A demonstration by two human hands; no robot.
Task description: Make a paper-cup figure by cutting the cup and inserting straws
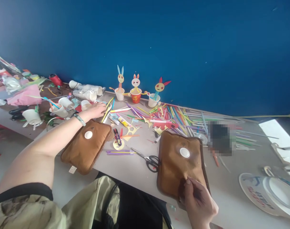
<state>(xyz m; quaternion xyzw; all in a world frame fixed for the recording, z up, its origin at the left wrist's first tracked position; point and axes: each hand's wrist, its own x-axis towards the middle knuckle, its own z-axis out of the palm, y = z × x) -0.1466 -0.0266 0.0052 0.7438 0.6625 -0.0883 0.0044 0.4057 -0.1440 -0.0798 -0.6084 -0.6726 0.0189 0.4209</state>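
Observation:
My left hand [97, 110] reaches forward over the left brown plush hot-water bag [86, 148], fingers stretched palm down beside some yellow straws [107, 109]. Nothing shows in its grip, though the fingertips are partly hidden. Thumb and forefinger of my right hand [200, 202] pinch the cloth of the right brown plush hot-water bag [170, 159], which rises in a small peak there. This bag lies flat with a white round cap. Between the two bags are black-handled scissors [147, 159], small thread snips [117, 137] and a bundle of purple and yellow straws [121, 152].
Three paper cups with rabbit figures stand by the blue wall [145, 41], the middle cup [135, 96] red. Many coloured straws [178, 119] spread across the table behind the right bag. White cups [32, 117] crowd the left; a printed fan-like sheet [256, 194] lies right.

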